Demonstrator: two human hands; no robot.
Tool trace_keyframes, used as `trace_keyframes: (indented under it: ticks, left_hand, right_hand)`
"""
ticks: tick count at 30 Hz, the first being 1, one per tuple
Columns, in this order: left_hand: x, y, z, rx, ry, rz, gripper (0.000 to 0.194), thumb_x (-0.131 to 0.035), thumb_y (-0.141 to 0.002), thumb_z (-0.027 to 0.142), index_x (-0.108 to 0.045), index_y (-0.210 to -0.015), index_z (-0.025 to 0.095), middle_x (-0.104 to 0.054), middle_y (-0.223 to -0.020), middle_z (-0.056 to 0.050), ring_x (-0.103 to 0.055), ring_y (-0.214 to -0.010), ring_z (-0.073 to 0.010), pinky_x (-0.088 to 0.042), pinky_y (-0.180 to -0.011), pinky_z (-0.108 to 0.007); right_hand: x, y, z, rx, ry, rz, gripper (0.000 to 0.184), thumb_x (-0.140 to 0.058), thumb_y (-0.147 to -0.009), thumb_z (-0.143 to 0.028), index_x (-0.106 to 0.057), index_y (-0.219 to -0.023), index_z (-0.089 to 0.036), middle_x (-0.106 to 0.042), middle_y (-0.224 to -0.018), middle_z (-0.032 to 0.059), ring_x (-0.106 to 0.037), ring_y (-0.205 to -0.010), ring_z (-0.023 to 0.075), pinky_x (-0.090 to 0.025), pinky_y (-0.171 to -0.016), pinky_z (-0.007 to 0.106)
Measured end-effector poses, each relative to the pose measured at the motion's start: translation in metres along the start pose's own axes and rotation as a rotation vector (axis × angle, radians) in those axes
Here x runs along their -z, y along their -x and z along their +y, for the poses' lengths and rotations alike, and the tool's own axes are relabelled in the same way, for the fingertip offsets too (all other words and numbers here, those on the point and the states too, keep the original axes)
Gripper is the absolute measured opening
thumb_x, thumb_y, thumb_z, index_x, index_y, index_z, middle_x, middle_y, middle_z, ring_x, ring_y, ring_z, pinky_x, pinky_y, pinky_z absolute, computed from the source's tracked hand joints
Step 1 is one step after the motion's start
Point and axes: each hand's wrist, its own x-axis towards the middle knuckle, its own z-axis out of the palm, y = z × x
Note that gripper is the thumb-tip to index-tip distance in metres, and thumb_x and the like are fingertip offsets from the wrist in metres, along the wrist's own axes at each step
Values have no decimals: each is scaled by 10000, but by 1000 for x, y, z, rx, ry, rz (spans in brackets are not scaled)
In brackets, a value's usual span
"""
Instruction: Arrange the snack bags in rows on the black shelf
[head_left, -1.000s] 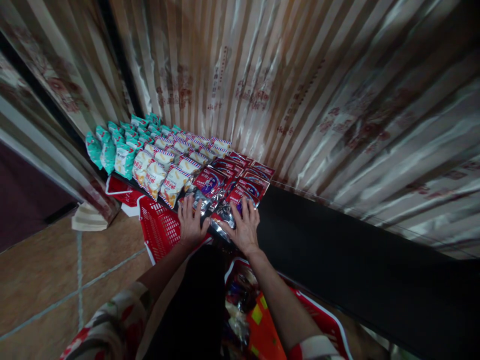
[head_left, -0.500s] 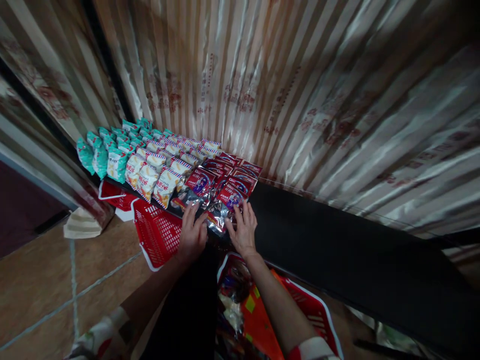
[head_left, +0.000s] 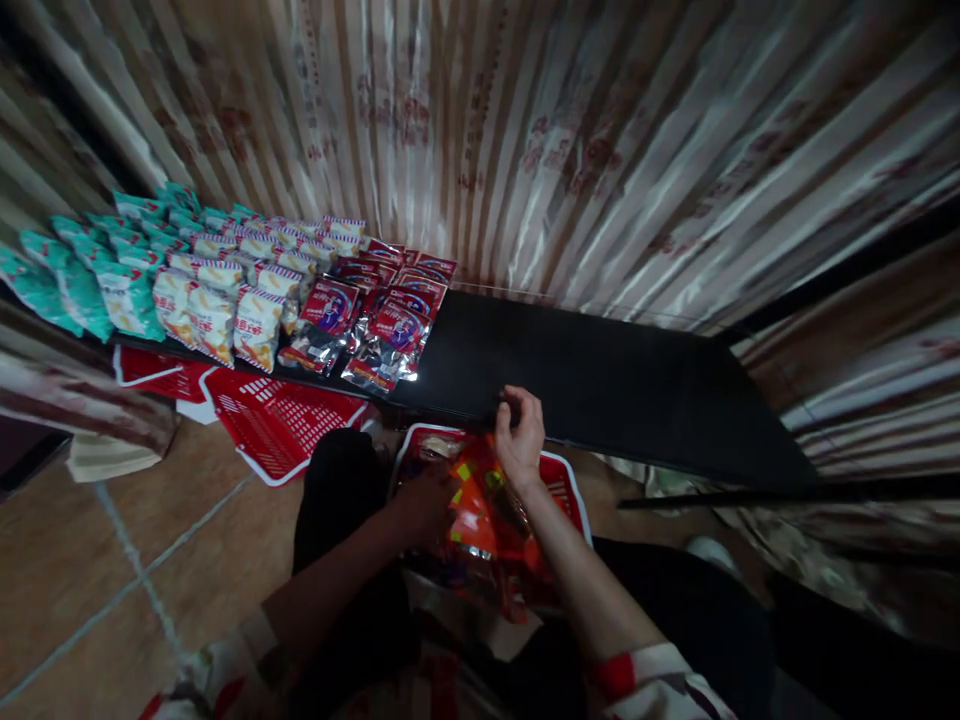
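My left hand [head_left: 426, 505] reaches into a red shopping basket [head_left: 568, 490] and is against an orange packet [head_left: 474, 515]. Shadow hides its fingers, so its grip is unclear. My right hand [head_left: 521, 432] hovers above the basket's far side, by the front edge of a black shelf [head_left: 585, 370]. Its fingers are loosely bent, thumb apart, and nothing shows in them. On the shelf, left of my right hand, lie several dark red snack packets [head_left: 397, 335] in overlapping rows.
White snack bags [head_left: 259, 325] and teal snack bags [head_left: 127, 295] stand in rows on the shelf's left part. Another red basket [head_left: 277, 425] sits on the tiled floor, partly under the shelf. A striped curtain [head_left: 465, 130] hangs behind. My knees flank the near basket.
Both hands have left the dark red packets on the shelf. The left came down into the basket, the right moved over its far side. My view has shifted to the right.
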Motion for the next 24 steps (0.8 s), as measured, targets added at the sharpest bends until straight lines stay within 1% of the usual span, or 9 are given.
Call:
trace_keyframes:
  ticks: [2,4,8,12,14,16,19,21,24]
  left_hand:
    - [-12,1,1,10,-124,-67,472,-556,-771,219,-494,-1232,138,-365,-1433,-149,-281,-1349,-307,-325,-1064,-442]
    - [-23,-1,-1,56,-210,-72,528,-559,-779,224,-446,-1281,106,-309,-1456,-183,-202,-1375,-338,-300,-1067,-474]
    - [-39,-8,-9,178,-280,-39,544,-582,-779,228,-430,-1295,144,-364,-1424,-165,-260,-1352,-318,-387,-989,-429]
    - [-51,-13,-13,262,-337,-13,395,-455,-870,209,-471,-1258,135,-435,-1356,-190,-365,-1282,-307,-413,-918,-432]
    - [-54,-15,-14,282,-350,-5,368,-393,-901,203,-480,-1250,126,-460,-1323,-196,-393,-1249,-303,-405,-910,-433]
    - [-55,-16,-14,295,-361,0,346,-356,-915,199,-513,-1215,126,-500,-1269,-186,-436,-1197,-291,-411,-887,-413]
    - [-52,-19,-14,314,-370,-5,318,-349,-913,180,-588,-1113,117,-561,-1155,-175,-501,-1093,-280,-432,-826,-387]
    - [-51,-21,-14,322,-370,-7,303,-365,-906,175,-622,-1051,108,-578,-1107,-176,-523,-1047,-278,-439,-794,-375]
    - [-48,-22,-13,324,-359,-1,285,-394,-896,178,-647,-1010,117,-585,-1097,-171,-536,-1033,-270,-442,-781,-356]
  right_hand:
    - [26,13,14,-89,0,-40,269,-398,-868,-315,-560,-1024,-167,-612,-988,101,-590,-907,196,-471,-860,384]
    - [48,29,30,-185,8,-157,272,-406,-860,-340,-576,-994,-176,-642,-951,86,-607,-872,197,-471,-844,374]
    - [76,62,58,-373,18,-495,265,-436,-831,-371,-618,-934,-207,-682,-914,55,-628,-834,195,-473,-798,342]
    - [82,88,67,-446,-67,-749,254,-475,-812,-378,-634,-922,-213,-686,-911,40,-628,-815,175,-475,-768,308]
    - [82,95,63,-434,-123,-918,269,-497,-805,-383,-645,-939,-202,-681,-843,26,-621,-762,162,-477,-728,290]
    - [82,98,55,-375,-160,-1152,280,-547,-781,-384,-658,-954,-194,-676,-803,19,-616,-738,163,-475,-696,281]
    - [84,105,40,-261,-169,-1449,333,-618,-740,-363,-655,-1038,-217,-687,-916,29,-623,-810,184,-479,-717,287]
    - [85,113,31,-149,-143,-1523,467,-665,-704,-360,-609,-1154,-248,-651,-1098,47,-607,-943,213,-475,-801,311]
    - [84,127,21,21,-9,-1472,638,-703,-667,-323,-524,-1275,-248,-523,-1310,95,-517,-1136,269,-424,-929,367]
